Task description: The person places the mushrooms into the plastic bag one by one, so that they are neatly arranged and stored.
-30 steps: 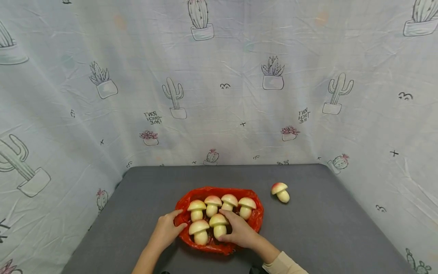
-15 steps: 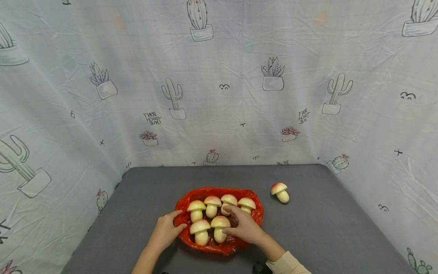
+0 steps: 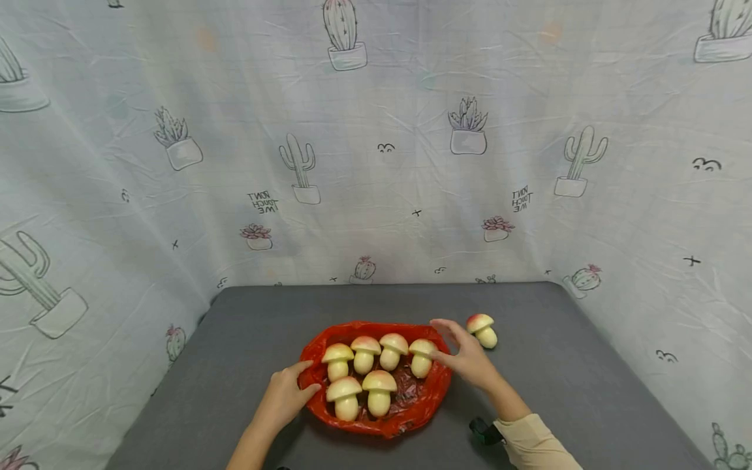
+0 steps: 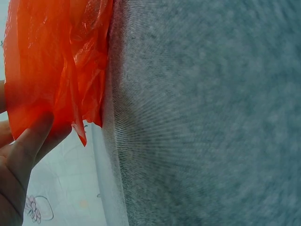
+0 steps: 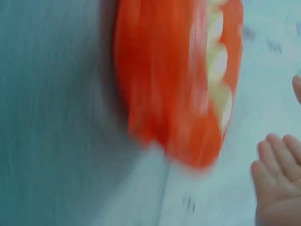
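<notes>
Several toy mushrooms (image 3: 378, 393) with pale stems and yellow-to-pink caps stand in two rows inside a container lined with a red plastic bag (image 3: 405, 427). At the container's left side, my left hand (image 3: 288, 395) holds the rim; in the left wrist view its fingers (image 4: 33, 141) lie against the red plastic. My right hand (image 3: 470, 356) is above the right rim, fingers spread and nothing between them. Just beyond its knuckles, a single toy mushroom (image 3: 485, 334) with a redder cap lies tilted on the table. In the right wrist view the hand (image 5: 277, 183) shows its palm.
The grey table (image 3: 264, 313) extends around the container. Behind and beside it hangs a pale curtain (image 3: 376, 215) printed with cacti. A dark strap or device (image 3: 485, 431) sits under my right wrist. Inside the container, the front-right part shows bare red lining.
My right hand has let go of the front-row mushroom, which now stands beside its neighbour, and has moved right and away to the right rim. My left hand has stayed put.
</notes>
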`<state>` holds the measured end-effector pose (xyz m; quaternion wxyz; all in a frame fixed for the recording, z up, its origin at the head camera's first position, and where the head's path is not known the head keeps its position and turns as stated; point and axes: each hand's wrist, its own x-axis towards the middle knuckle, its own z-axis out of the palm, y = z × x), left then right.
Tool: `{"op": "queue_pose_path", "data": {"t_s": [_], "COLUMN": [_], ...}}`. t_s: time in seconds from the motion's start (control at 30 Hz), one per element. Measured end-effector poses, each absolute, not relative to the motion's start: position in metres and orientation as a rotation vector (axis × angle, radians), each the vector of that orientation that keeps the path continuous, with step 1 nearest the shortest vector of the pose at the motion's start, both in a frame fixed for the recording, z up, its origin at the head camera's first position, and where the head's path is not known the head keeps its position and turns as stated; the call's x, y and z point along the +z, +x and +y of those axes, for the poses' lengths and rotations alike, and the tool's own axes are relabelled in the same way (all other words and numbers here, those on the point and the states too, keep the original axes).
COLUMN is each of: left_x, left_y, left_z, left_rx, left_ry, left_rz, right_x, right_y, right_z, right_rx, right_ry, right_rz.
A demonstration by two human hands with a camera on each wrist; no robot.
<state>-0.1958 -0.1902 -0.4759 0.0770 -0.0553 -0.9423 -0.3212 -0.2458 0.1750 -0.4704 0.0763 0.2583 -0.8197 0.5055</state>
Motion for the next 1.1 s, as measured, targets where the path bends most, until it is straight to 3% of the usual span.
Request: {"op": "queue_pose_path", "data": {"t_s": [0.47, 0.6, 1.1], "left_x": [-0.475, -0.475, -0.473], "left_y": [-0.197, -0.197, -0.196], "left_z": [-0.19, -0.188, -0.19], "left_rx": [-0.966, -0.983, -0.977], "left_ry": [-0.156, -0.143, -0.141], "left_rz": [-2.838, -2.842, -2.847], "right_x": [-0.477, -0.484, -0.497], "right_y": [-0.291, -0.299, -0.312], "right_z": [0.277, 0.287, 0.291], "right_rx": [1.357, 1.336, 1.202], "right_ry": [0.628, 0.577, 0.767], "right_rz": [-2.637, -2.746, -2.792]}}
